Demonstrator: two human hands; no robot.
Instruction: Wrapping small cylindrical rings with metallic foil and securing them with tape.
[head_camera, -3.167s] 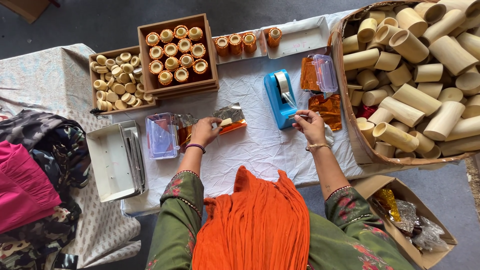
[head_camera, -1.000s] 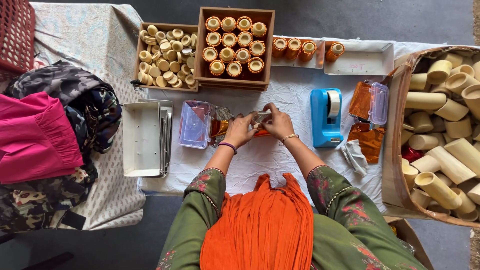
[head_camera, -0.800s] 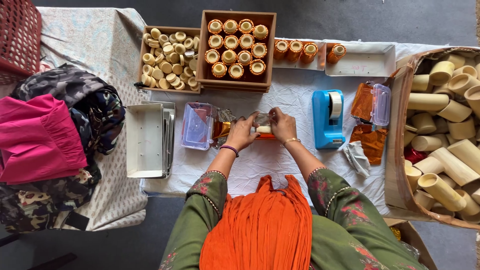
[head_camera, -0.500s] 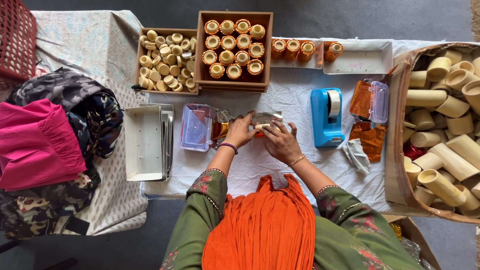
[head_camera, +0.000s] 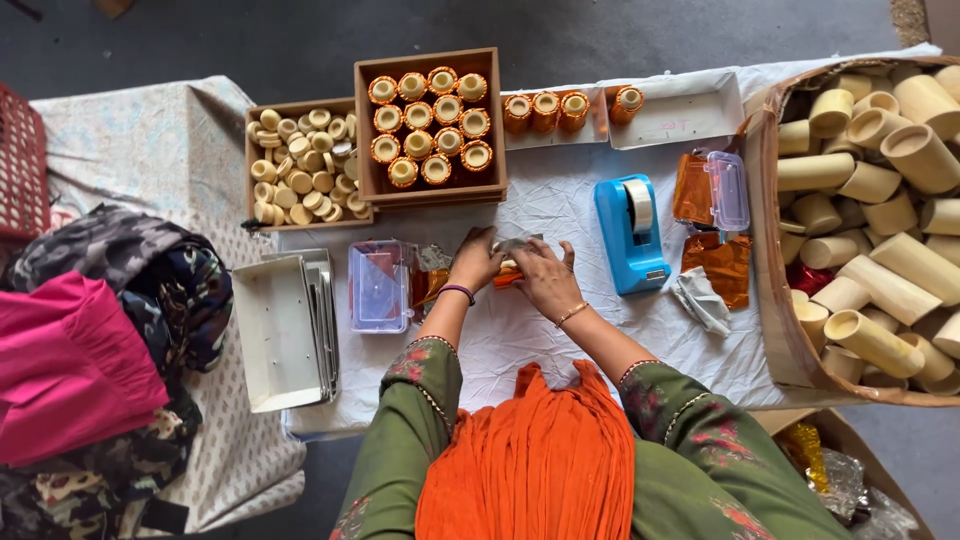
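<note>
My left hand (head_camera: 474, 262) and my right hand (head_camera: 546, 280) meet over the white cloth (head_camera: 560, 330) at the table's middle. Both hold a small orange-wrapped cylinder (head_camera: 508, 273) covered in clear foil between them; most of it is hidden by my fingers. A blue tape dispenser (head_camera: 631, 232) stands just right of my right hand. A clear plastic box (head_camera: 378, 286) lies just left of my left hand.
Two wooden boxes at the back hold small cream lids (head_camera: 296, 165) and wrapped cylinders (head_camera: 431, 125). A big basket of cream tubes (head_camera: 880, 220) fills the right. Orange foil sheets (head_camera: 722, 265), a white tray (head_camera: 283, 330) and heaped clothes (head_camera: 90, 350) lie around.
My right hand came back from the tape dispenser to the cylinder, then shifted over its top and is now pressing down. The view moved slightly.
</note>
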